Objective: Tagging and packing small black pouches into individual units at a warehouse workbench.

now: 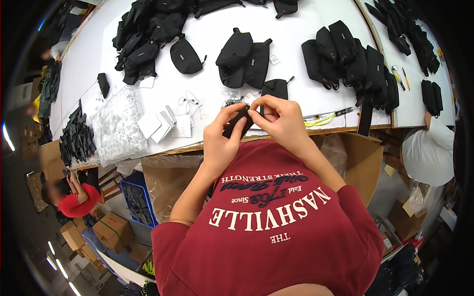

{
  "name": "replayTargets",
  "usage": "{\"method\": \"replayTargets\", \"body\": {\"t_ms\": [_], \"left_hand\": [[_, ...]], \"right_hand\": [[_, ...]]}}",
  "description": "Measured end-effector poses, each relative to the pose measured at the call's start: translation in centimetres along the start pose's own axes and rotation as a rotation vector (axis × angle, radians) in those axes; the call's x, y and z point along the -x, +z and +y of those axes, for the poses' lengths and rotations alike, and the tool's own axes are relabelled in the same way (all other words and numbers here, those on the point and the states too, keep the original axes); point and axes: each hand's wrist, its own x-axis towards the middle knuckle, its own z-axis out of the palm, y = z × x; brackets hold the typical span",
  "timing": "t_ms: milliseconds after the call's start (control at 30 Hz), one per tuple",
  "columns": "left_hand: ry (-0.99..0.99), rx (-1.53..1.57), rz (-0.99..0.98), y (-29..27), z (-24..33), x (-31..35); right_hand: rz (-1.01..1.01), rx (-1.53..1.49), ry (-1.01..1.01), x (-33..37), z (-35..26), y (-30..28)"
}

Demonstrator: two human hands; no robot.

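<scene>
Close to the table's near edge, my left hand [221, 134] is closed round a small black fabric pouch [237, 123], thumb on its front. My right hand [282, 121] meets it at the pouch's upper end, thumb and forefinger pinched together. What lies between those fingertips is too small to make out. Just beyond my hands lies a small pile of dark strings [232, 100], partly hidden. A black pouch [275, 89] with a zip pull lies beyond my right hand, and two larger black pouches [244, 61] overlap farther back.
On the white table [207, 44], white cards [160, 126] and a clear bag of tags [118, 123] lie left. Black pouches [345, 56] are piled right, near yellow-handled snips [326, 118]. Cardboard boxes [363, 160] stand below the edge. Another person [76, 197] is at far left.
</scene>
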Motion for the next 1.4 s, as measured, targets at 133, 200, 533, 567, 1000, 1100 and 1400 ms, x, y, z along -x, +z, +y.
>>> {"method": "replayTargets", "body": {"t_ms": [133,200,533,567,1000,1100,1400], "left_hand": [[0.109,-0.182,0.017,0.7,0.9,-0.1],[0.147,-0.178,0.021,1.2,0.2,-0.1],[0.014,-0.043,-0.093,4.1,-1.1,-0.2],[0.010,-0.044,-0.102,4.4,-0.9,-0.3],[-0.317,0.266,-0.473,7.9,-1.5,-4.9],[-0.299,0.182,-0.558,9.1,-1.7,-6.2],[-0.226,-0.001,-0.444,12.7,-3.4,-8.7]], "right_hand": [[0.124,0.037,-0.051,0.4,0.1,0.1],[0.123,0.111,-0.030,0.7,0.0,-0.3],[0.078,0.106,0.080,1.8,2.6,-2.5],[0.066,0.085,0.122,1.9,3.0,-2.9],[-0.181,-0.678,0.529,2.4,9.2,-8.0],[-0.257,-0.747,0.531,2.1,10.2,-9.0],[-0.289,-0.881,0.539,-0.5,14.5,-10.4]]}}
